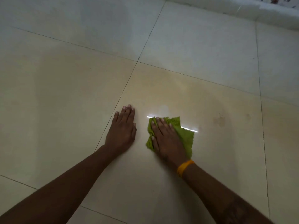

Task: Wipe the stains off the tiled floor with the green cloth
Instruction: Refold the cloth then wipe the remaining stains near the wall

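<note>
The right hand (168, 141) lies flat on the green cloth (184, 136), fingers straight and together, pressing it onto the tiled floor (202, 50). The cloth is crumpled and spreads out from under the palm on both sides, more of it showing to the right. A yellow band (184, 167) sits around that wrist. The left hand (123, 128) rests palm down on the bare tile just beside the cloth, fingers straight and close together, holding nothing; its outer edge lies near a grout line (123, 91) that runs away toward the far wall.

To the right of the cloth, well apart from it on the same tile, there is a faint brownish stain (219, 120). A thin bright reflection (189, 129) streaks across the glossy tile behind the cloth.

The floor is made of large cream tiles with dark joints. Along the top right edge runs a low white ledge (242, 8), with a speckled surface just beyond it.
</note>
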